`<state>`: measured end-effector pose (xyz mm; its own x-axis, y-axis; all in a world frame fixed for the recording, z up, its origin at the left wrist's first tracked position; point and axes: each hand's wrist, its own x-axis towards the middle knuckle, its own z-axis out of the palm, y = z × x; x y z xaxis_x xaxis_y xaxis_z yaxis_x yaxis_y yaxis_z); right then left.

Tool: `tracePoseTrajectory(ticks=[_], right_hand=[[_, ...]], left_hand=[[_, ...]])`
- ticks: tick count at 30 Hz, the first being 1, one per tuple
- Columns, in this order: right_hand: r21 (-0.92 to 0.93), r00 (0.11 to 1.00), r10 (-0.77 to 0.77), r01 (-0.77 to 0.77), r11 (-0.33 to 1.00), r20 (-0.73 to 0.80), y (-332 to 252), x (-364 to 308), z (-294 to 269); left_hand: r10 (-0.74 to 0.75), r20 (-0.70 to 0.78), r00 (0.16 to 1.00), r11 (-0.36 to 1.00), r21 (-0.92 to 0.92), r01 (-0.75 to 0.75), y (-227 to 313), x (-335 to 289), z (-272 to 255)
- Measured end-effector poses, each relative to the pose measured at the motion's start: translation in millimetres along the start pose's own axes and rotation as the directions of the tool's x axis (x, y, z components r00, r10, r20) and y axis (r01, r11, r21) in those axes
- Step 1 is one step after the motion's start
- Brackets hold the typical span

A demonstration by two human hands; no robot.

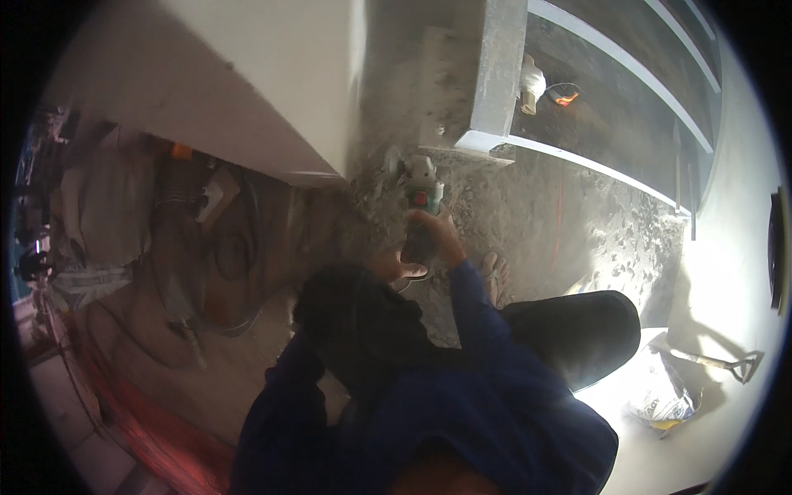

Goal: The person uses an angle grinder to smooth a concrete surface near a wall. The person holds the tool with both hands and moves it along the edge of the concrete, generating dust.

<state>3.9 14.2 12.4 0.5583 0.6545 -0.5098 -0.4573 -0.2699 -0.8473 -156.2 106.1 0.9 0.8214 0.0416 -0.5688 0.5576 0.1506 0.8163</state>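
An angle grinder (422, 196) with a silver head, a green body and a red patch points away from me, low over the dusty ground. Its round disc (394, 162) is at the left of the head, close to the rubble by the pale wall's lower corner (330, 169). My right hand (442, 234) is wrapped round the grinder's body from the right. At the rear of the dark grip, my left hand (403, 267) is closed with its thumb alongside; the other fingers are partly hidden. Dust hazes the area round the disc.
A grey post (499, 74) rises just beyond the grinder. White-edged ledges (610, 169) cross the far right, with an orange-tipped item (565, 98) among them. Cable coils (235, 256) and sacks (107, 206) lie left. At the lower right are a shovel handle (709, 360) and a bag (664, 400).
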Motion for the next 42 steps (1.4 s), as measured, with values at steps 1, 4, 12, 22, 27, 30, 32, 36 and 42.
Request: tracePoseTrajectory(ticks=[1, 4, 12, 22, 27, 30, 32, 36, 42], right_hand=[[-0.018, 0.999, 0.035, -0.036, 0.999, -0.021, 2, -3, 2], [-0.001, 0.999, 0.019, -0.019, 1.0, -0.048, 7, -8, 10], [0.082, 0.99, 0.07, -0.06, 0.995, -0.121, 9, -23, 17], [0.399, 0.925, -0.067, 0.227, 0.888, -0.375, 43, -30, 38], [0.52, 0.922, -0.005, 0.223, 0.825, -0.387, 49, -31, 35], [0.546, 0.889, 0.003, 0.278, 0.79, -0.457, 48, -29, 35], [0.554, 0.866, -0.002, 0.321, 0.768, -0.5, 46, -25, 35], [0.715, 0.884, 0.087, 0.309, 0.627, -0.459, 37, -11, 30], [0.893, 0.828, 0.359, 0.332, 0.305, -0.43, 9, 20, 18]], left_hand=[[0.019, -0.04, 0.999, 1.0, -0.011, -0.019, -2, 0, 5], [0.048, -0.122, 0.991, 0.997, -0.059, -0.055, -13, 1, 20], [0.013, -0.153, 0.988, 1.0, 0.014, -0.011, -13, 0, 23], [0.185, -0.23, 0.955, 0.948, 0.298, -0.112, -10, 8, 6], [0.571, -0.201, 0.796, 0.615, 0.747, -0.252, 8, 5, 4], [0.285, -0.213, 0.934, 0.67, 0.741, -0.035, 33, 11, 6], [0.025, -0.218, 0.976, 0.684, 0.716, 0.142, 50, 13, 5], [0.152, -0.161, 0.975, 0.471, 0.879, 0.072, 75, 29, -8], [0.206, 0.097, 0.974, 0.129, 0.984, -0.125, 99, 69, -37]])
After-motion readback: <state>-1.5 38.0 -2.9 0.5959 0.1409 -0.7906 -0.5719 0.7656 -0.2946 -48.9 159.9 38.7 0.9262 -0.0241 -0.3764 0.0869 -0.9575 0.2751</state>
